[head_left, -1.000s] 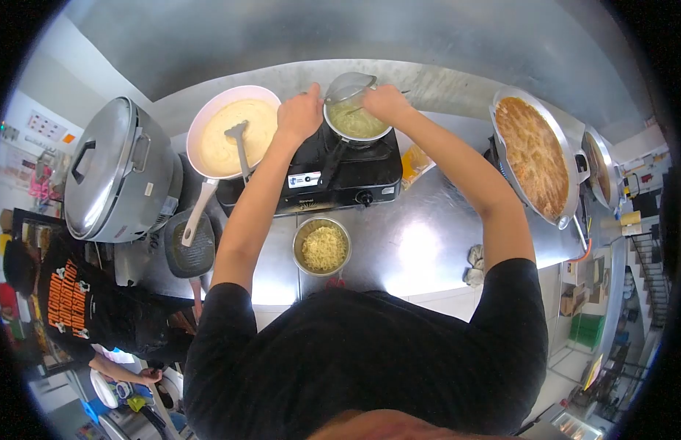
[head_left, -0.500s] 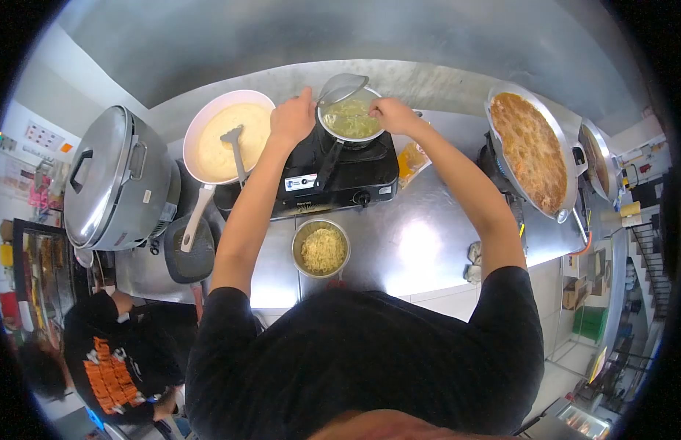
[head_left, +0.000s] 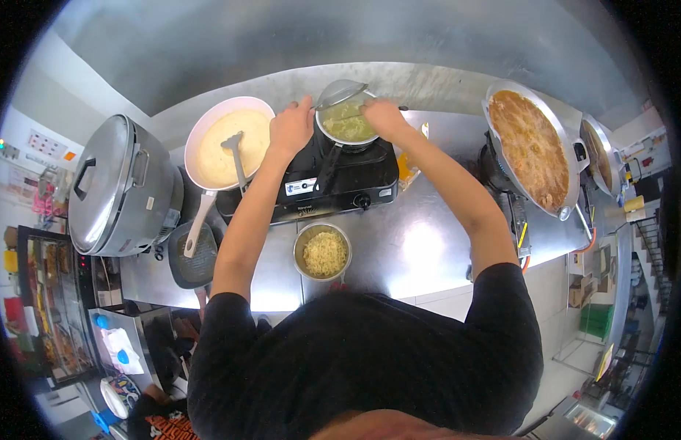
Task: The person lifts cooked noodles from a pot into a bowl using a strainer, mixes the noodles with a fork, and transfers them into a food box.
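My left hand [head_left: 291, 126] is closed on the handle of a mesh strainer [head_left: 340, 92], which tilts over the far rim of a small pot. Noodles in greenish liquid fill the pot [head_left: 349, 125], which sits on a black portable stove [head_left: 296, 202]. At the pot's right rim, my right hand [head_left: 381, 117] is closed round a thin utensil that reaches into the liquid; its shape is hard to make out. Nearer my body stands a steel bowl [head_left: 300, 258] of yellow noodles [head_left: 325, 254].
A pink pan [head_left: 196, 125] of creamy sauce with a grey spatula [head_left: 234, 147], a dark grill pan [head_left: 192, 257] and a large lidded cooker [head_left: 106, 183] are at left. A wide pan of bubbling brown liquid [head_left: 531, 150] stands at right. Another person [head_left: 153, 418] is at lower left.
The strainer has shifted slightly left over the pot, and my right hand has moved a little left. The other person has moved down toward the lower edge of the view.
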{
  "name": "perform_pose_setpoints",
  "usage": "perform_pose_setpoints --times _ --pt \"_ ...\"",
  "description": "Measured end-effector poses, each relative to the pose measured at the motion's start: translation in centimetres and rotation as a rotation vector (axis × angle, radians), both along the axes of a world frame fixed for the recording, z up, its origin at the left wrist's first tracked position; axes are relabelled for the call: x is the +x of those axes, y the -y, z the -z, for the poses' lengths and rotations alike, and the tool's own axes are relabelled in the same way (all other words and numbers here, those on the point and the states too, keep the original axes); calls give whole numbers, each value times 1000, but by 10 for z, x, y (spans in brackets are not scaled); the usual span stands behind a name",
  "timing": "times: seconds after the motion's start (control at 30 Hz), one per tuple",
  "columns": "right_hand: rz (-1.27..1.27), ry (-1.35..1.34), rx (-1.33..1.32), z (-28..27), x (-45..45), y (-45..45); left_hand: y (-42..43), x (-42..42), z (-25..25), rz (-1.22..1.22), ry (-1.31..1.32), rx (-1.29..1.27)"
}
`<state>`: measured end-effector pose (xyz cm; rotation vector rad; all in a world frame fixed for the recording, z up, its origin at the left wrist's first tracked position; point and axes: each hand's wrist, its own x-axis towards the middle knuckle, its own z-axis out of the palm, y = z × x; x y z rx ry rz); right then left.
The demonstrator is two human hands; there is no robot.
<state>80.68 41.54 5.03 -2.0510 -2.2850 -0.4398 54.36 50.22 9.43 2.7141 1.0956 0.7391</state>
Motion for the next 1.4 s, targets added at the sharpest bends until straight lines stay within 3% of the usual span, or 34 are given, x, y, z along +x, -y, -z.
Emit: perform_pose_setpoints --times 0.17,0.27,0.37,0.47,0.57,0.67,0.93,1.07,1.23,1.4 --pt "-73 -40 -107 -46 -17 28 -3 -5 2 47 17 41" --pt "-23 162 -219 -65 1 35 2 -7 2 73 -4 58" --pt "71 194 5 -71 10 40 15 -7 4 78 -47 9" --pt "154 194 25 -57 12 34 28 0 6 22 -110 -2" --pt "112 111 34 -24 14 29 34 4 15 24 -101 74" --pt "142 18 -128 -35 -7 42 34 10 18 2 -103 38" --pt "213 -257 -163 -36 -23 46 45 18 5 59 -153 -123" --pt "215 -386 46 -26 -13 27 40 20 -11 49 -184 -185" --pt "177 -85 170 -80 -19 45 23 21 2 35 -131 -214" --pt "200 202 70 -76 -5 51 10 19 24 52 -124 -289"
